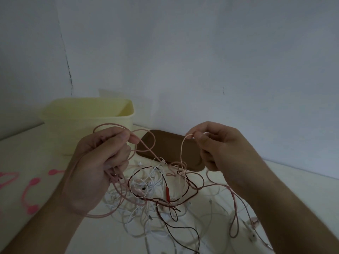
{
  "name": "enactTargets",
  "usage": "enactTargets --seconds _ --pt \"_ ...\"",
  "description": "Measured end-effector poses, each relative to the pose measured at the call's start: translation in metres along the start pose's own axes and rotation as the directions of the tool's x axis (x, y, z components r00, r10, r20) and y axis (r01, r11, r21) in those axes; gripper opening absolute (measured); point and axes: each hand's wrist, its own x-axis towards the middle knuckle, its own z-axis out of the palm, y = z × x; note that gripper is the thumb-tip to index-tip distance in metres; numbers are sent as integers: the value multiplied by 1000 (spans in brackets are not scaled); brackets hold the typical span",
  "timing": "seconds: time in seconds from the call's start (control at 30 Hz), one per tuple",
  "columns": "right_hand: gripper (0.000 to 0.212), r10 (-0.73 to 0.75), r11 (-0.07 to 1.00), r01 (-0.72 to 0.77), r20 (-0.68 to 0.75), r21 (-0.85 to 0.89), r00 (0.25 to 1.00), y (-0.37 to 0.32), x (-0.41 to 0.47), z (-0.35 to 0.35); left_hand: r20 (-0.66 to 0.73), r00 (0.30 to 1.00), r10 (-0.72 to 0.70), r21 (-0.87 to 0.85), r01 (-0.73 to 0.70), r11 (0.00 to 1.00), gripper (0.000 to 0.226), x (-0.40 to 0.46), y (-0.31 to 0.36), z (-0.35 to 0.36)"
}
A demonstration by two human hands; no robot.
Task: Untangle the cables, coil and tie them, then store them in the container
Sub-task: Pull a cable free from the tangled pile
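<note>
We held pink cable [146, 146] loops in our left hand [97, 162] and pinched its strand in our right hand [218, 149], above the tangle [161, 191] on the tabletop [293, 182], near the container [88, 121].

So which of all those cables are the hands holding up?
The pale pink cable. The left hand grips its loops and the right hand pinches a strand. The white cables and dark red cable lie tangled on the table.
</note>
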Motion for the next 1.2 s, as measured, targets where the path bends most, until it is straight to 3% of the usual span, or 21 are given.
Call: enactTargets --seconds 0.17,0.4,0.53,0.7,0.97,1.2 --pt "36 -91 941 97 35 -324 995 5 1 4 18 1000 -6 0 6 1000 29 0 1 -1" --pt "34 -171 821 217 135 -529 976 4 -3 11 12 1000 -3 5 3 1000 27 1 1 -1" --pt "36 -163 803 276 249 -529 955 -2 -6 8 -10 1000 -1 20 1 1000 26 0 1 -1" --pt "54 -91 822 291 392 -489 915 -4 -9 6 -20 1000 -15 27 15 1000 26 1 1 -1" --pt "49 -36 865 196 331 -463 943 -7 -8 5 1 1000 -7 20 7 1000 25 2 -2 -2" --pt "43 -8 943 143 409 -299 912 -4 -9 11 7 1000 -5 32 5 999 25 2 -1 -2"
